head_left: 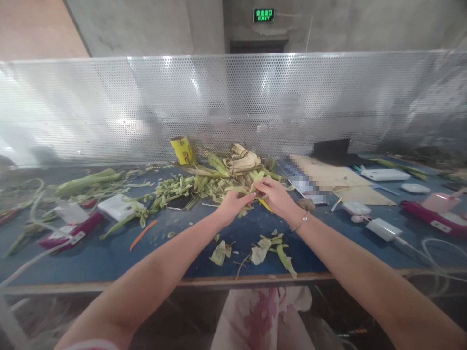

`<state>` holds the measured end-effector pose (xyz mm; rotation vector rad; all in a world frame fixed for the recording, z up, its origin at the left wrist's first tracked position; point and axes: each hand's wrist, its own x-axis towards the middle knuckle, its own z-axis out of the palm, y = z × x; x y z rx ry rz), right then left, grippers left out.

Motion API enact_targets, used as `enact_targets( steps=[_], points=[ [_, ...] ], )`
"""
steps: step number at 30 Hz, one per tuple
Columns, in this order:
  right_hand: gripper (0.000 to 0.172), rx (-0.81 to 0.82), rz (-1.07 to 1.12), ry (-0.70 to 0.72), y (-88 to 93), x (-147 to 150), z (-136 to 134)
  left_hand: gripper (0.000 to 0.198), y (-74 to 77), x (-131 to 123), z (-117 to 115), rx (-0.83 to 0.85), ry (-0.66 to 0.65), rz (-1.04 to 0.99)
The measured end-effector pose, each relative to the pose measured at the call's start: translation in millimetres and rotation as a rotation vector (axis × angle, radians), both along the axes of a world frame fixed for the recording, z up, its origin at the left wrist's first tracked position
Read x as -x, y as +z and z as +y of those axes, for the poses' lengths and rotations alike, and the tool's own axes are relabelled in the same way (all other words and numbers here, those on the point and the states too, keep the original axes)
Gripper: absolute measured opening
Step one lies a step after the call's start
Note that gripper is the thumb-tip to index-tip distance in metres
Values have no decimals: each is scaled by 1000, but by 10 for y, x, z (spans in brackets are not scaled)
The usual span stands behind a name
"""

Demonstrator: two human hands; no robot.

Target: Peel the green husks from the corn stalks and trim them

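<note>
Blue counter (91, 267) littered. Left hand (231, 208), right hand (276, 195): both grips pinching green strip (259, 178). Loose pinch could drop it among lookalike trimmings (177, 188).

Blue table (102, 261) with green plant scraps (178, 188), beige papers (333, 177), magenta power strips (421, 217).
</note>
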<state>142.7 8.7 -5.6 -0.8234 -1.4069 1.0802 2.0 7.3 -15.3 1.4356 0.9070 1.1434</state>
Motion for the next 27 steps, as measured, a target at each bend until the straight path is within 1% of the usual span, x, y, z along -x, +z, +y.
enact_targets(
  steps=[3, 5, 8, 13, 14, 16, 19, 23, 25, 27],
  points=[
    [31, 35, 70, 7, -4, 0, 8, 25, 1, 5, 6, -31, -34, -21],
    [32, 46, 72, -10, -3, -12, 15, 26, 2, 9, 10, -25, -80, -38],
    [33, 46, 79, -59, 8, -40, 21, 24, 15, 19, 13, -4, -123, -37],
    [31, 2, 50, -168, 48, -56, -9, 20, 74, 37, -1, 58, -123, -41],
    [31, -11, 38, -187, 52, -55, -15, 22, 83, 38, -4, 66, -127, -53],
    [30, -29, 23, -214, 45, -51, -18, 32, 95, 38, -8, 74, -134, -62],
    [29, -33, 13, -214, 4, -47, 9, 45, 97, 38, -11, 67, -147, -48],
    [28, -52, -12, -208, -57, -49, 74, 47, 89, 47, -18, 57, -163, -29],
    [28, -104, -66, -238, -70, -51, 94, 47, 79, 45, -23, 61, -168, -35],
    [29, -172, -168, -292, -67, -48, 93, 46, 67, 30, -31, 74, -175, -67]
  ],
)
